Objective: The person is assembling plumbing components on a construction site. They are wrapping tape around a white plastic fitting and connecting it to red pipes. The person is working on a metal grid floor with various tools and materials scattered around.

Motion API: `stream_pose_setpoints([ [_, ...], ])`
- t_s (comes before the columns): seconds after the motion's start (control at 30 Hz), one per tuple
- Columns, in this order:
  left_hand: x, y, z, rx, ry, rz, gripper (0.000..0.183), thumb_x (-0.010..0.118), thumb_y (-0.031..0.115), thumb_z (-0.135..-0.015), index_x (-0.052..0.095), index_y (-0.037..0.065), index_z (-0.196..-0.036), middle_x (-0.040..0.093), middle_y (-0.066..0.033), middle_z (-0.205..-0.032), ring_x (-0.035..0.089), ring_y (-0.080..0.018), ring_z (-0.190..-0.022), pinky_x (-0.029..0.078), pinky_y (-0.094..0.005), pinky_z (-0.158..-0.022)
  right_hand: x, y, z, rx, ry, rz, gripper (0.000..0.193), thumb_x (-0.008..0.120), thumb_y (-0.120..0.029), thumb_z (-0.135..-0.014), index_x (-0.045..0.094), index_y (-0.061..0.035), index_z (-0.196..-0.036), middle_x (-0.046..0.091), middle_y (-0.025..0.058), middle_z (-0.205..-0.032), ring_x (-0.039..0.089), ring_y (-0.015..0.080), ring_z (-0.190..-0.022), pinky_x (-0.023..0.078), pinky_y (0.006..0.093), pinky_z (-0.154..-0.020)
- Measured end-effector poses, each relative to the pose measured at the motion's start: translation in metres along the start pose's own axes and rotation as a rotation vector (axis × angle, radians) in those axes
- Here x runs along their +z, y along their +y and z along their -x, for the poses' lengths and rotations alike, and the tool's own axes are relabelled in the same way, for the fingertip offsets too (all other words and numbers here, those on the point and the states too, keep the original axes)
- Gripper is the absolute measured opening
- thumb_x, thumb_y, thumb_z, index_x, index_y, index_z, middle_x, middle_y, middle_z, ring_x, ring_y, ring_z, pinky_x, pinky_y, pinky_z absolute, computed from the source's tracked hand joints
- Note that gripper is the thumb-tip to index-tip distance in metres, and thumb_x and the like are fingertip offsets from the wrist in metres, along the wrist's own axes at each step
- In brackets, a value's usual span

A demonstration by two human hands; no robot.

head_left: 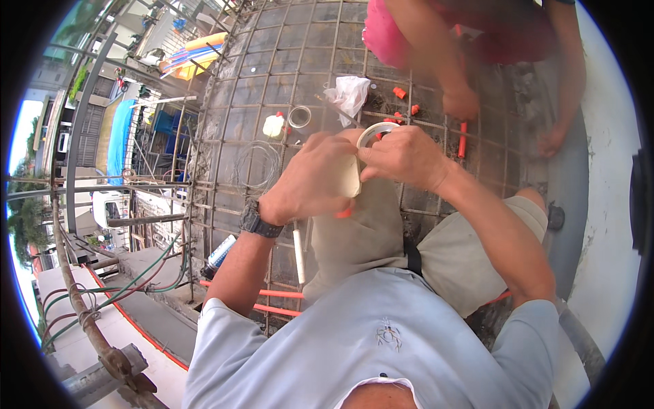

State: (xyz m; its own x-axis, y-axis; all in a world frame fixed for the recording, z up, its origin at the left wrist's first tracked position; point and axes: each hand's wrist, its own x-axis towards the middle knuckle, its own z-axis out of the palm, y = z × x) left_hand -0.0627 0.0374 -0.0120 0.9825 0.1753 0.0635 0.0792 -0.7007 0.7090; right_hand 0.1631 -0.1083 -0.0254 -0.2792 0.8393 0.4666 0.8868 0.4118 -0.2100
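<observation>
A pale container (350, 178) sits above the person's right-angled knee line, over the trousers (357, 235), the left hand (310, 174) covering much of it — its fingers curl round the side. The right hand (409, 158) pinches the rim of a white ring (373, 132) just beyond. Beyond lie a crumpled plastic bag (349, 94), orange fittings (399, 93) and an open tin (298, 116); a wire coil (255, 163) is to the left, and a co-worker's hand (461, 103) reaches in at upper right. Steel bars (338, 34) cross the floor beneath. The container's long axis runs roughly away from the person — an orange-red end (344, 210) points back toward the lap.
</observation>
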Motion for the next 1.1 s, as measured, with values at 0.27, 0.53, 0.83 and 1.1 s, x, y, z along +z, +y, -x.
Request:
stream_pose_setpoints([
  [0.27, 0.012, -0.001, -0.001, 0.080, 0.291, -0.245, 0.098, 0.093, 0.069, -0.066, 0.061, 0.015, -0.141, 0.054, -0.0177, -0.149, 0.047, -0.0471, -0.141, 0.036, -0.0616, -0.119, 0.002, -0.008, 0.000, 0.141, -0.082, 0.007, 0.043, 0.082, -0.044, -0.087, 0.070, -0.0124, -0.113, 0.066, 0.0056, -0.069, 0.072, 0.0256, -0.065, 0.056, 0.0409, -0.057],
  [0.53, 0.016, 0.023, 0.023, -0.224, 0.349, -0.051, 0.103, 0.100, 0.037, -0.068, 0.051, 0.014, -0.156, 0.053, -0.0191, -0.152, 0.053, -0.0421, -0.139, 0.049, -0.0533, -0.114, -0.006, -0.022, -0.017, 0.252, -0.131, -0.078, 0.063, 0.082, -0.051, -0.086, 0.066, -0.0100, -0.131, 0.067, 0.0095, -0.070, 0.072, 0.0297, -0.065, 0.057, 0.0426, -0.056],
  [0.83, -0.012, 0.017, 0.004, 0.146, 0.076, -0.028, 0.091, 0.088, 0.015, -0.070, 0.048, 0.008, -0.152, 0.054, -0.0190, -0.149, 0.053, -0.0438, -0.139, 0.046, -0.0528, -0.117, -0.002, -0.042, -0.008, 0.165, -0.071, 0.117, 0.070, 0.085, -0.053, -0.081, 0.072, 0.0004, -0.124, 0.063, 0.0061, -0.064, 0.071, 0.0219, -0.061, 0.056, 0.0350, -0.057],
  [1.1, -0.028, 0.009, -0.008, 0.168, -0.060, -0.078, 0.088, 0.087, 0.038, -0.080, 0.049, 0.004, -0.152, 0.051, -0.0190, -0.155, 0.045, -0.0438, -0.149, 0.036, -0.0541, -0.124, 0.004, -0.043, -0.013, 0.389, -0.054, 0.017, 0.056, 0.082, -0.055, -0.084, 0.070, -0.0075, -0.111, 0.068, 0.0053, -0.072, 0.070, 0.0246, -0.064, 0.055, 0.0395, -0.057],
])
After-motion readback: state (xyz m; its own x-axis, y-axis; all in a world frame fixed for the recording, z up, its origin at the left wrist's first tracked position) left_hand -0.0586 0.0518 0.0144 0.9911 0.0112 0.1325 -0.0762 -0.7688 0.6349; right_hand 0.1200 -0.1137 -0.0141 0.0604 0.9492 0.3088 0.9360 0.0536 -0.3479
